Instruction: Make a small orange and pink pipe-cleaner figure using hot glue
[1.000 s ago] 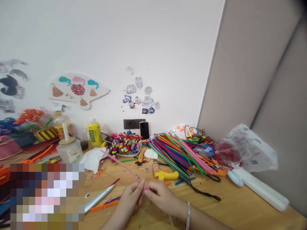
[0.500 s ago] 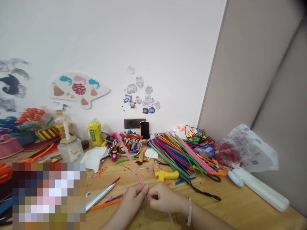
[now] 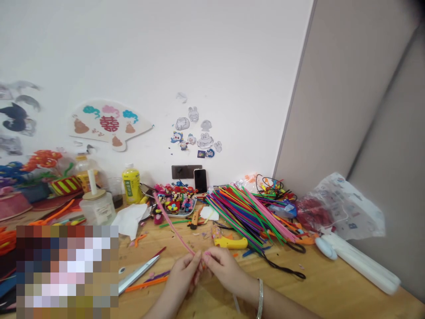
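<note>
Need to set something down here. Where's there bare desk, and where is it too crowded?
Bare wood shows at the front right, between the black cord and the long white tube. A smaller patch lies between the scissors and the tissue. The heap of coloured pipe cleaners and the figurines are crowded.

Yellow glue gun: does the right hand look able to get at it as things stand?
Probably yes. The right hand sits just below the yellow glue gun, with only small scraps between them. It is pinching the pink pipe cleaner alongside the left hand, so it would likely have to let go first.
</note>
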Demonstrator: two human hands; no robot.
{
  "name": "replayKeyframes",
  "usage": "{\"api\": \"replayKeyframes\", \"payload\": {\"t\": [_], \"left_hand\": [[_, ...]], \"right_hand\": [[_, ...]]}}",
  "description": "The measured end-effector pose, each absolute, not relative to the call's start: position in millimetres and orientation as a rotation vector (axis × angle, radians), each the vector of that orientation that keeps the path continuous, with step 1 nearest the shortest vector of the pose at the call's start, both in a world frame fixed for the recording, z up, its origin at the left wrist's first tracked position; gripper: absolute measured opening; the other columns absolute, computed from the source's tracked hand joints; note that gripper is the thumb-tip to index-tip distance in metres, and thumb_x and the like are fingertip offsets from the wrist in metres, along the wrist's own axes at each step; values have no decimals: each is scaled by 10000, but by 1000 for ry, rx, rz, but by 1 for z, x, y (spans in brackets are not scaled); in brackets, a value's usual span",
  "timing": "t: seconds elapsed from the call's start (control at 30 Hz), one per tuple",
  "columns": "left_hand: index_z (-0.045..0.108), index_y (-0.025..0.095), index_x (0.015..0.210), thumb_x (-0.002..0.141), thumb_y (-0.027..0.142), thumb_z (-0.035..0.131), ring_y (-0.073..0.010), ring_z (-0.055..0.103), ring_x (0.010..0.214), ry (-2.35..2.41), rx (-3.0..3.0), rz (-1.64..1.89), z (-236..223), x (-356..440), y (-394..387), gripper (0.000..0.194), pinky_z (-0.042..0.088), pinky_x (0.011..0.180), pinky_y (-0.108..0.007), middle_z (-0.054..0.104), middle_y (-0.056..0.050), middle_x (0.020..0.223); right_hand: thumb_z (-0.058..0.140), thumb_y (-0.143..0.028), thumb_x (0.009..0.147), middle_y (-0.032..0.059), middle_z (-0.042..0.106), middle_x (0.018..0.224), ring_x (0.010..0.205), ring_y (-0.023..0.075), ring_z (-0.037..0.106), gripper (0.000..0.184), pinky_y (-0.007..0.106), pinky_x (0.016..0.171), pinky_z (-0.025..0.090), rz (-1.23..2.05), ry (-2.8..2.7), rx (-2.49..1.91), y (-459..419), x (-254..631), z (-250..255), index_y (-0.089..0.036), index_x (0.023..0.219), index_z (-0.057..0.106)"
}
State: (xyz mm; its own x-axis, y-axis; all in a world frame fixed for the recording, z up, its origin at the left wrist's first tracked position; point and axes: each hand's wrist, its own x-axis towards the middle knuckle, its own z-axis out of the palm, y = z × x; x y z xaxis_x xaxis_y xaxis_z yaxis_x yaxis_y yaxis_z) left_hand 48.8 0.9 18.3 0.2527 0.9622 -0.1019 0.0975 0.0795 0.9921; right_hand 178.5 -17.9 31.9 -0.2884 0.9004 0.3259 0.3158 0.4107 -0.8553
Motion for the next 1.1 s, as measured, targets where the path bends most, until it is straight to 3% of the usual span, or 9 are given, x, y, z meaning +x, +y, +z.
{"api": "replayKeyframes", "payload": {"t": [0.4, 0.77, 0.9, 1.1], "left_hand": [[427, 199, 476, 603, 694, 430, -82, 304, 369, 1084, 1612, 795, 27, 43, -4, 511, 212, 387, -215, 358, 82, 368], [381, 209, 431, 552, 746, 418, -52, 247, 260, 1133, 1326, 904, 26, 45, 1, 552, 181, 336, -201, 329, 98, 281], [393, 215, 468, 554, 740, 417, -64, 252, 274, 1137, 1340, 907, 25, 48, -2, 533, 179, 341, -205, 324, 102, 291], [364, 217, 461, 648, 625, 424, -103, 322, 411, 1182, 1635, 929, 33, 40, 0, 453, 254, 421, -224, 326, 80, 404]], "right_hand": [[441, -111, 699, -76, 229, 470, 450, 50, 235, 252, 191, 422, 163, 777, -2193, -1056, -18, 190, 34, -167, 490, 312], [421, -260, 831, -44, 421, 609, 579, 87, 384, 207, 194, 538, 292, 654, -2032, -1133, -18, 181, 31, -159, 660, 481], [351, -259, 855, -45, 396, 571, 553, 82, 375, 269, 191, 521, 286, 679, -1972, -1083, -16, 180, 28, -162, 621, 443], [396, -231, 806, -67, 243, 491, 465, 59, 251, 327, 204, 432, 175, 690, -2060, -1157, -15, 183, 28, -173, 500, 296]]}}
